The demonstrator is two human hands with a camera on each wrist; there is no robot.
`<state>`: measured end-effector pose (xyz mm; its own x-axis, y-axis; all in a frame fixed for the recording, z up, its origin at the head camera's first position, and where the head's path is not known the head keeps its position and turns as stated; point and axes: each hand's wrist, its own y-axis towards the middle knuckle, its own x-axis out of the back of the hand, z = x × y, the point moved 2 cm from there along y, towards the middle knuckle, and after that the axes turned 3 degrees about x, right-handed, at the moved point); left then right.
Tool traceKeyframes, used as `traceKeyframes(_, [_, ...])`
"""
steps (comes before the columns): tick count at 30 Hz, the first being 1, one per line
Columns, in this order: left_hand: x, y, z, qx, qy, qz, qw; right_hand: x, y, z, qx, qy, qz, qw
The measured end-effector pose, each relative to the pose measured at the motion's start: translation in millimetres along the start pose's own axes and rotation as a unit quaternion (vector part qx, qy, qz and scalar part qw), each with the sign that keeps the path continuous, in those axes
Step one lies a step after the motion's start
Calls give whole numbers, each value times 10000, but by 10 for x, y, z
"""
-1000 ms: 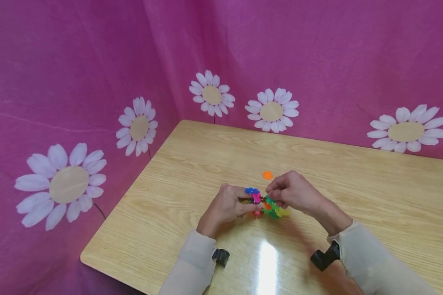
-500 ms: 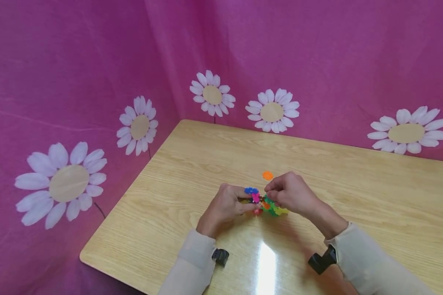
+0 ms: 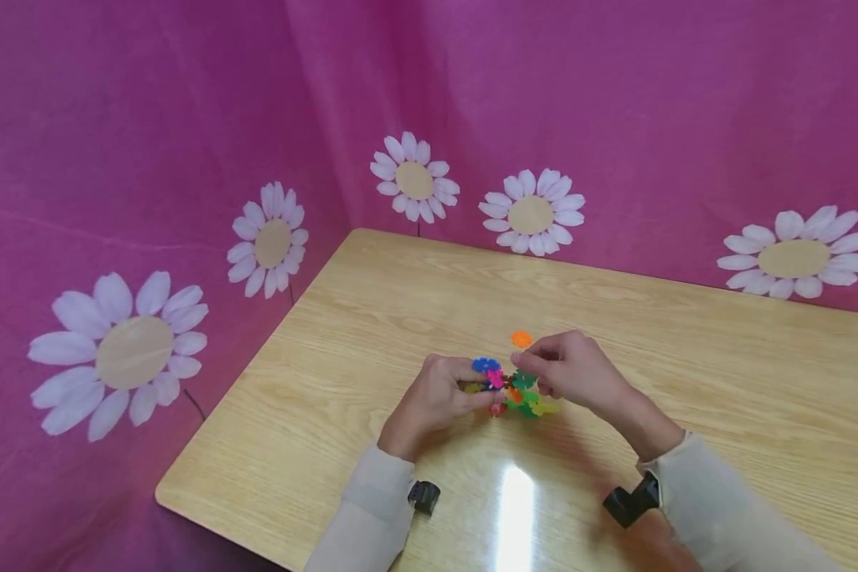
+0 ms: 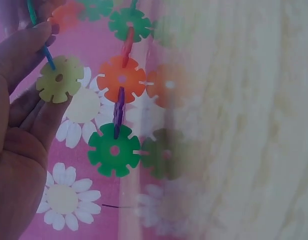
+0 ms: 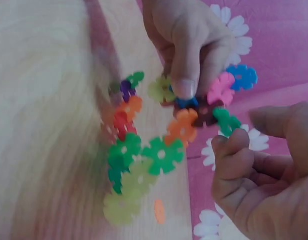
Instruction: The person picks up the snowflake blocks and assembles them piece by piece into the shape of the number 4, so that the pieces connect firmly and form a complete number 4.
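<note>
My left hand [image 3: 434,401] grips a linked build of notched plastic discs between thumb and fingers. Its blue disc [image 3: 486,365] and pink disc [image 3: 496,378] show beside the fingertips. In the left wrist view, a pale yellow disc [image 4: 69,85] sits by that hand, while a chain with an orange disc [image 4: 110,75] and a green disc [image 4: 114,162] hangs alongside. My right hand [image 3: 582,369] is at the right side of the build. In the right wrist view, one fingertip is right at a small green disc [image 5: 226,121]; the opposite digit stands apart from it.
A loose orange disc [image 3: 521,339] lies on the wooden table [image 3: 314,373] just beyond the hands. Pink cloth [image 3: 615,103] printed with daisies hangs behind and to the left. The table's left edge borders the cloth.
My right fingers have risen off the dark green disc, which now shows more fully. The left hand keeps its grip on the build, almost unmoved.
</note>
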<state>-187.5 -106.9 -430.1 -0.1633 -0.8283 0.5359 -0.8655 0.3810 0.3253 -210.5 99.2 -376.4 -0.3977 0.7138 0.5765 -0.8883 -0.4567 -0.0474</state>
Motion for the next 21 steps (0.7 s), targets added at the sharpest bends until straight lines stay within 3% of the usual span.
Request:
traceKeyframes(9, [79, -59, 53, 39, 119, -45, 9999, 142, 234, -199, -361, 382, 41, 9986])
traceKeyframes(21, [142, -121, 81, 252, 161, -36, 9995, 169, 571, -457, -431, -56, -54, 9990])
